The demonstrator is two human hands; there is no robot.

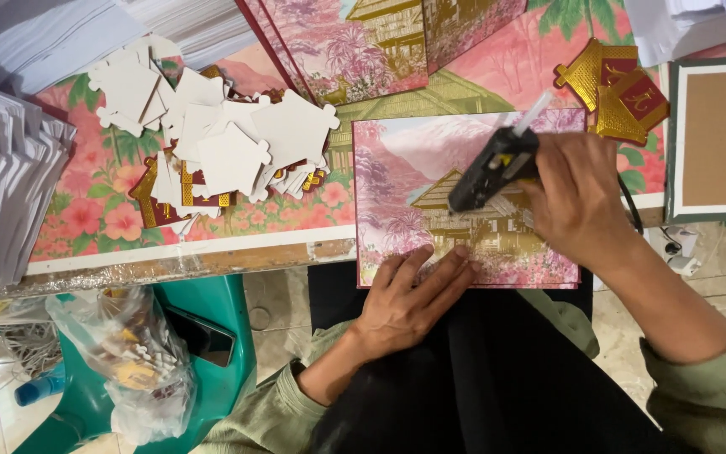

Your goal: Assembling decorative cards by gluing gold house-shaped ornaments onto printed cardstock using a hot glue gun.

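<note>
A pink printed card (pixel 430 168) with a gold house picture lies at the table's near edge, partly over my lap. My left hand (pixel 409 298) rests flat on its lower edge, fingers spread, pinning it down. My right hand (pixel 577 197) grips a black glue gun (pixel 493 168) with a pale glue stick poking out of its back. The gun's nozzle points down at the gold house in the middle of the card.
A heap of white house-shaped cutouts (pixel 212 143) with red and gold faces lies at the left. More gold house pieces (pixel 615 88) sit at the upper right beside a framed brown board (pixel 720 139). Paper stacks (pixel 2 185) line the left. A green stool (pixel 220 336) holds a plastic bag.
</note>
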